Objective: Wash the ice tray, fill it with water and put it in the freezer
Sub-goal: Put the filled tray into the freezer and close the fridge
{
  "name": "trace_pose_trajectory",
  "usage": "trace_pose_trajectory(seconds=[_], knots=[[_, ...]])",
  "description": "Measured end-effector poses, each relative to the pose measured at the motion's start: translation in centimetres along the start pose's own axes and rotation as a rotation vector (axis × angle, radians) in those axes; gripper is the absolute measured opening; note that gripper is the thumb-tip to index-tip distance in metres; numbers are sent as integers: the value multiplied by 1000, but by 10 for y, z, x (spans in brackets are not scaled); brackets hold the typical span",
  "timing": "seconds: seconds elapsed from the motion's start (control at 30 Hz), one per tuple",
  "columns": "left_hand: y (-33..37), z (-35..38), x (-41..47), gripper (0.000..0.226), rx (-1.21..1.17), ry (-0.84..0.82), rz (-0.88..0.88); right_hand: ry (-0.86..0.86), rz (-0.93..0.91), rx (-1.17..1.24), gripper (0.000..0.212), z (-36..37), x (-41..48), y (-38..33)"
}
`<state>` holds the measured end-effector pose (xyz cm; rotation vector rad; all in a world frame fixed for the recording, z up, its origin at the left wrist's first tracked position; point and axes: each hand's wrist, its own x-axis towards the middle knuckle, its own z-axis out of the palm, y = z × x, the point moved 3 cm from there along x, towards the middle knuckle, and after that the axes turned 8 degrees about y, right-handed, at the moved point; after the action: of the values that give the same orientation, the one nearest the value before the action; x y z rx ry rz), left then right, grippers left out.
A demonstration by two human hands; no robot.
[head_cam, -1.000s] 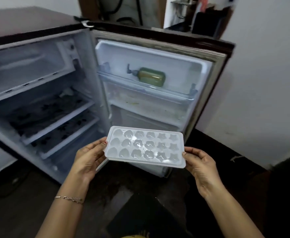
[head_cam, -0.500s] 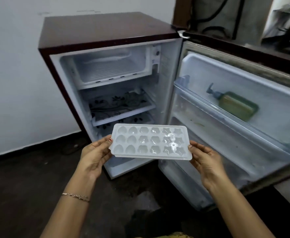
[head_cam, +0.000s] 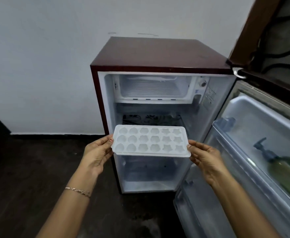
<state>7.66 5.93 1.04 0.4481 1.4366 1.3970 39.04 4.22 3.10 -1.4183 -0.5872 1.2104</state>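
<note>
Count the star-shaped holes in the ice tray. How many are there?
6 star holes: all sit in the two columns at the right end of the ice tray, three per column, next to the right hand. None seem hidden.

1. We see the tray (head_cam: 151, 140): white plastic, 3 rows x 6 cells, w/ hearts at L, flowers mid, stars at R.
2. We find it level, long side across, held in the air by its short ends: left hand (head_cam: 98, 152) pinches the L end, right hand (head_cam: 204, 157) the R end.
3. We can't tell if the cells hold water.
4. We place it in front of the open fridge (head_cam: 158, 54), below the freezer (head_cam: 151, 88), not in it.
5. We see the freezer as the fridge's top compartment: white, ribbed floor, front open.
</note>
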Motion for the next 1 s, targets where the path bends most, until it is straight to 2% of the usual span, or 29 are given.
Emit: trace_pose_trajectory(seconds=[0.17,0.4,0.57,0.77,0.9,1.0], knots=[[25,40,35,28,42,-12,43,-49,-65,-111,20,24,55,-28],[52,93,102,40,137,-20,99,17,-143,-162,27,72,140,-58],[73,133,151,28,223,-84,200,105,-172,-232,35,105,204,-68],[89,170,203,26,249,-17,190,175,-236,-356,25,137,250,-80],[90,186,226,11,291,18,200,211,-300,-497,16,151,275,-87],[90,197,228,11,268,-6,200,204,-307,-460,5,159,284,-87]])
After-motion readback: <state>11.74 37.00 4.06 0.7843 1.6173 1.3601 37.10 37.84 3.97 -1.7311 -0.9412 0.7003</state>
